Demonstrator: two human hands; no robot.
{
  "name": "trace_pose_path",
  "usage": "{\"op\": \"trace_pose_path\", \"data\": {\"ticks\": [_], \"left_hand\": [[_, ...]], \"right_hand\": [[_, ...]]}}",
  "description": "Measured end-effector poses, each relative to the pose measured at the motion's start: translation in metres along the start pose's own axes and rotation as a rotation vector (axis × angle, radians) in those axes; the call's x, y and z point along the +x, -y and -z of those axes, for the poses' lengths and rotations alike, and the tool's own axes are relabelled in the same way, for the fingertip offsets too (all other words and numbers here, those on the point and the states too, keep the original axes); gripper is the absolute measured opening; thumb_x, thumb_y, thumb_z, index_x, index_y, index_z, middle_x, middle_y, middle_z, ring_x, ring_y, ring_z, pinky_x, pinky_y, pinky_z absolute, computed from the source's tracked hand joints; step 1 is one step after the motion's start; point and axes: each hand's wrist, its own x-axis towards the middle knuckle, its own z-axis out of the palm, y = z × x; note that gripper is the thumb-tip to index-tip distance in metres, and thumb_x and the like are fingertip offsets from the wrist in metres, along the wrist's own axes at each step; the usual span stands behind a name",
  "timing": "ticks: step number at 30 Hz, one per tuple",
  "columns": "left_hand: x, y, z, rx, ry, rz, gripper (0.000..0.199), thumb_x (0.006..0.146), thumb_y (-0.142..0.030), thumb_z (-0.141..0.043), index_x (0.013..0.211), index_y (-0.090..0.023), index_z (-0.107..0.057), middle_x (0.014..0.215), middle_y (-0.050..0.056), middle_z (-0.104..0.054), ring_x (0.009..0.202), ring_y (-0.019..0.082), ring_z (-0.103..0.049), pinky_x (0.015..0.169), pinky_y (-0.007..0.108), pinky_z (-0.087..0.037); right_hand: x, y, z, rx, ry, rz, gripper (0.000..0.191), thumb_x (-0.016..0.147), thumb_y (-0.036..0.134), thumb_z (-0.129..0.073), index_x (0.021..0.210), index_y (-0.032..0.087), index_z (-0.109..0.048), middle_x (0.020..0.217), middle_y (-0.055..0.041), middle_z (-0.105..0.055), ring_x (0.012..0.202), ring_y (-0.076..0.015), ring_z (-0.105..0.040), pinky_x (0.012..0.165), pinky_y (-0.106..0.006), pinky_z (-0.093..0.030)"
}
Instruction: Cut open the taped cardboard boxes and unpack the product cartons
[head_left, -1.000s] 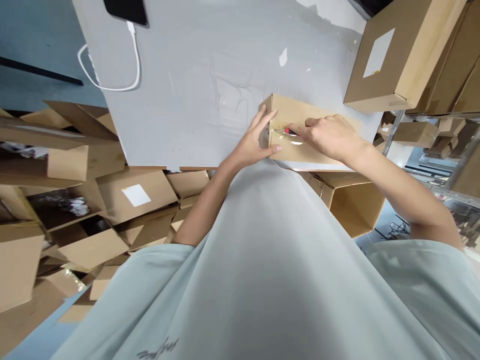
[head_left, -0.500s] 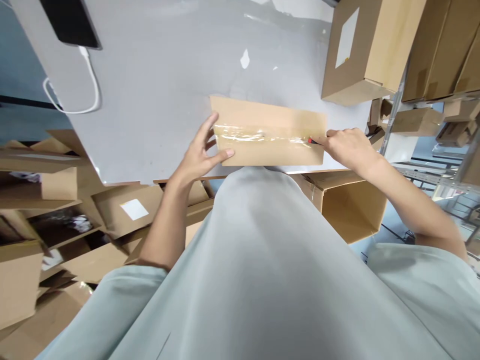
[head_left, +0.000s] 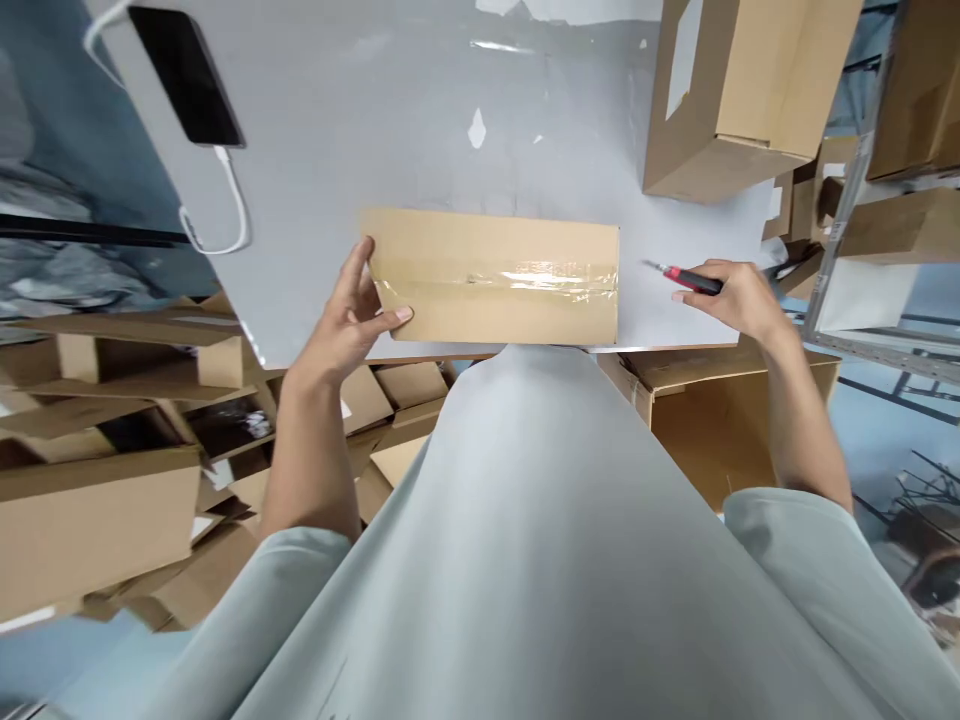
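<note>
A long cardboard box (head_left: 495, 240) lies near the front edge of the grey table (head_left: 337, 130), with shiny clear tape running along its top. My left hand (head_left: 352, 310) grips the box's left end, thumb on top and fingers at the side. To the right of the box, apart from it, my right hand (head_left: 735, 292) is closed around a red and black utility knife (head_left: 690, 279). The knife's thin metal tip points left towards the box.
A phone (head_left: 187, 75) with a white cable lies at the table's back left. A larger box (head_left: 682, 120) stands at the back right. Below the table edge are an open box (head_left: 712, 430) at right and several cartons (head_left: 97, 520) at left.
My right hand has moved right with the knife, off the box, and more of the knife shows. The box and my left hand have shifted left in view; the camera view has also moved.
</note>
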Motion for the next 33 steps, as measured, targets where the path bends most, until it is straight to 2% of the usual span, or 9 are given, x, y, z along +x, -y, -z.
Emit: {"op": "trace_pose_path", "data": {"ticks": [3,7,11,15,19,22,26,30,33], "left_hand": [[-0.007,-0.007,0.009,-0.192,-0.009,0.156,0.126,0.073,-0.07,-0.104,0.176,-0.064,-0.032,0.18,-0.011,-0.054,0.168,0.036,-0.049,0.136,0.07,-0.046],[-0.011,-0.015,0.023,-0.213,-0.095,0.207,0.138,0.061,-0.069,-0.11,0.176,-0.052,-0.036,0.171,-0.003,-0.064,0.16,0.035,-0.057,0.138,0.067,-0.043],[-0.015,-0.022,0.034,-0.135,-0.159,0.219,0.116,0.061,-0.07,-0.106,0.16,-0.03,-0.062,0.152,0.011,-0.075,0.144,0.038,-0.068,0.131,0.062,-0.052],[-0.024,-0.017,0.049,0.097,-0.16,0.199,0.073,0.074,-0.061,-0.095,0.134,-0.023,-0.079,0.136,0.012,-0.078,0.132,0.037,-0.07,0.127,0.061,-0.054],[-0.02,0.007,0.046,0.143,-0.115,0.209,0.068,0.069,-0.054,-0.094,0.128,-0.022,-0.083,0.13,0.013,-0.074,0.123,0.035,-0.07,0.117,0.059,-0.061],[-0.003,0.026,0.016,-0.042,-0.036,0.223,0.063,0.064,-0.047,-0.096,0.119,-0.02,-0.084,0.127,0.013,-0.078,0.122,0.035,-0.069,0.114,0.055,-0.06],[0.028,0.037,-0.045,-0.282,0.064,0.245,0.055,0.063,-0.033,-0.091,0.114,-0.017,-0.082,0.125,0.015,-0.083,0.124,0.035,-0.071,0.119,0.053,-0.054],[0.053,0.043,-0.09,-0.352,0.086,0.308,0.054,0.063,-0.022,-0.083,0.116,-0.013,-0.078,0.127,0.019,-0.083,0.125,0.035,-0.072,0.119,0.052,-0.054],[0.061,0.051,-0.093,-0.356,0.102,0.322,0.054,0.067,-0.021,-0.086,0.119,-0.011,-0.078,0.133,0.022,-0.082,0.132,0.038,-0.07,0.124,0.056,-0.052]], "right_hand": [[0.022,-0.027,-0.077,0.495,-0.115,-0.242,0.047,0.088,0.064,-0.09,0.094,0.018,-0.081,0.079,-0.003,-0.074,0.062,-0.0146,-0.058,0.057,-0.03,-0.044],[0.036,-0.007,-0.179,0.903,-0.16,-0.45,0.059,0.081,0.071,-0.092,0.102,0.019,-0.076,0.089,-0.0053,-0.081,0.058,-0.0113,-0.057,0.053,-0.027,-0.046],[0.031,0.025,-0.221,1.01,-0.174,-0.491,0.063,0.079,0.077,-0.092,0.099,0.02,-0.075,0.06,0.0044,-0.065,0.055,-0.0133,-0.058,0.052,-0.025,-0.045],[0.016,0.043,-0.21,0.992,-0.264,-0.443,0.066,0.074,0.077,-0.092,0.103,0.019,-0.078,0.058,0.0055,-0.063,0.055,-0.0139,-0.058,0.052,-0.025,-0.045],[-0.014,0.065,-0.161,0.813,-0.442,-0.32,0.064,0.08,0.082,-0.086,0.097,0.021,-0.077,0.06,0.0044,-0.062,0.056,-0.016,-0.057,0.057,-0.03,-0.049],[-0.044,0.092,-0.113,0.488,-0.535,-0.26,0.056,0.092,0.079,-0.076,0.082,0.024,-0.07,0.065,-0.0005,-0.065,0.062,-0.0209,-0.061,0.064,-0.036,-0.053],[-0.072,0.127,-0.074,0.025,-0.645,-0.254,0.049,0.103,0.068,-0.064,0.093,0.021,-0.077,0.089,-0.013,-0.078,0.079,-0.03,-0.071,0.078,-0.045,-0.057],[-0.074,0.151,-0.085,-0.152,-0.663,-0.342,0.049,0.107,0.057,-0.058,0.117,0.016,-0.085,0.11,-0.0224,-0.081,0.101,-0.0396,-0.076,0.092,-0.053,-0.058],[-0.069,0.166,-0.11,-0.156,-0.673,-0.362,0.052,0.109,0.051,-0.056,0.131,0.013,-0.083,0.118,-0.0239,-0.081,0.114,-0.0431,-0.077,0.101,-0.057,-0.057]]}}
